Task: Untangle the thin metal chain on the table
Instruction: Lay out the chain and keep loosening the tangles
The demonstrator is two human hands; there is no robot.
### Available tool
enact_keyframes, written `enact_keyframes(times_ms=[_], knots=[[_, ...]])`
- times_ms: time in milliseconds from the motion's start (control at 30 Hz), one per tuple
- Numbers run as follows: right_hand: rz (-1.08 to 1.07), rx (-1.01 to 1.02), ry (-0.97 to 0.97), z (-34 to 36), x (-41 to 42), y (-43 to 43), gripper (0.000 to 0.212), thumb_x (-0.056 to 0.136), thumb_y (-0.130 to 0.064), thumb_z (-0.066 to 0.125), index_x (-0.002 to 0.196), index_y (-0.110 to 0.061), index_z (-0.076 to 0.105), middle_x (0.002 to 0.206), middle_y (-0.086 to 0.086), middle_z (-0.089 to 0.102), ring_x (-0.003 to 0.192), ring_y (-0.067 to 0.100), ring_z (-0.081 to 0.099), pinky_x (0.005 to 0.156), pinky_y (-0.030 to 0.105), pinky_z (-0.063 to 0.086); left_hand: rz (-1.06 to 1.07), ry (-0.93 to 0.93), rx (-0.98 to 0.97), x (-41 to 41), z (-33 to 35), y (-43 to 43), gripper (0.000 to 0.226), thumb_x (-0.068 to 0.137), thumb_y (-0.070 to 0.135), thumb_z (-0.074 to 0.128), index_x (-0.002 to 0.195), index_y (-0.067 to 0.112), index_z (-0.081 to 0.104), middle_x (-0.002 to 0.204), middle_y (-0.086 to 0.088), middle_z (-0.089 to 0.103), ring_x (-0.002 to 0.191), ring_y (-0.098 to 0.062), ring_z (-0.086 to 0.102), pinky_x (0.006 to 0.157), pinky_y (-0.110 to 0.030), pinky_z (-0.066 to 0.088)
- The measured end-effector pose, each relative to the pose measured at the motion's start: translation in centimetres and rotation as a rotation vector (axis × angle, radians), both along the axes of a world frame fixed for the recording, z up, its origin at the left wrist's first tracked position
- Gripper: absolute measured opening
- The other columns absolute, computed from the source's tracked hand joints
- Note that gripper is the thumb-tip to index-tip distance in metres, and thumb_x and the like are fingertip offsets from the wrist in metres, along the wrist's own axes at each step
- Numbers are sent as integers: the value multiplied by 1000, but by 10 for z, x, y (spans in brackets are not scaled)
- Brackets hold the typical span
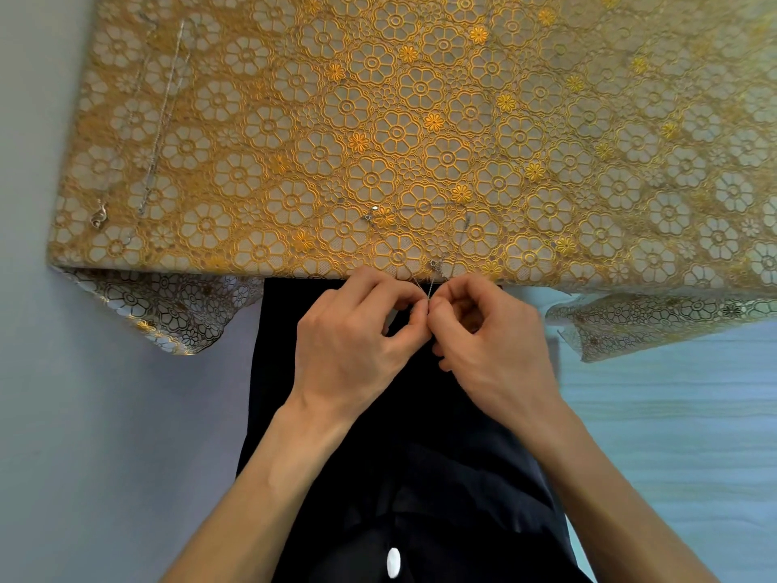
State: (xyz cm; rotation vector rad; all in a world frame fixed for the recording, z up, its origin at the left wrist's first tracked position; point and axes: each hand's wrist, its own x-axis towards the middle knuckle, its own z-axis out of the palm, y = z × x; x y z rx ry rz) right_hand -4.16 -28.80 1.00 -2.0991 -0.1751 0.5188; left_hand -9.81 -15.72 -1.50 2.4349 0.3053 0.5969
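Observation:
A thin silver chain (424,206) lies in a loose loop on the table near its front edge, with a small clasp end at the left. Two strands run from the loop down over the edge to my hands. My left hand (357,330) and my right hand (487,334) meet just below the table edge, fingertips touching. Each pinches the chain between thumb and forefinger at the same spot. A small tangle of links sits on the table edge just above the fingers.
The table (588,119) wears a gold floral lace cloth that hangs over the front edge. Other thin chains (162,119) lie stretched out along the far left side, one with a clasp (99,216). My dark clothing fills the space below my hands.

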Motion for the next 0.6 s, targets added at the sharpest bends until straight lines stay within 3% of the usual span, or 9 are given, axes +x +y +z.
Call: enact_keyframes(times_ms=[100, 200, 333, 433, 533, 600], knots=[[92, -43, -124, 1, 4, -3, 16, 83, -40, 54, 79, -26, 60, 63, -6, 64, 60, 14, 63, 61, 42, 54, -36, 28, -34, 0, 0, 2, 10, 88, 27, 68, 85, 20, 75, 85, 6, 68, 61, -17, 62, 56, -38, 53], [140, -24, -98, 4, 8, -4, 10, 89, -31, 59, 81, -24, 62, 65, -6, 65, 61, 16, 65, 60, 41, 56, -10, 98, -329, 0, 4, 2, 6, 85, 27, 70, 84, 23, 73, 86, 12, 65, 64, -9, 59, 62, -22, 50], [-46, 232, 402, 15, 11, 2, 15, 95, -13, 60, 80, -15, 64, 59, -6, 61, 51, 12, 62, 47, 28, 56, 23, 16, -290, -1, 3, -4, 8, 87, 22, 69, 86, 16, 73, 87, 7, 65, 62, -6, 54, 63, -9, 43], [-95, 349, 556, 18, 13, 3, 19, 95, -9, 58, 77, -13, 64, 57, -7, 56, 50, 10, 57, 44, 23, 51, 33, -42, -225, -1, 1, -5, 8, 89, 19, 69, 86, 13, 73, 88, 4, 66, 60, -6, 52, 62, -10, 43], [-83, 309, 486, 14, 13, 3, 17, 95, -12, 59, 79, -12, 63, 57, -7, 57, 50, 9, 59, 47, 25, 53, 2, -12, -184, 1, 1, -2, 6, 89, 19, 70, 86, 14, 73, 88, 5, 65, 59, -6, 52, 63, -10, 43], [-37, 190, 307, 8, 12, 0, 13, 94, -16, 61, 81, -15, 64, 58, -5, 62, 52, 10, 63, 53, 32, 58, -29, 117, -340, 4, 5, 2, 1, 85, 19, 72, 85, 19, 72, 85, 10, 64, 63, -4, 55, 65, -8, 41]])
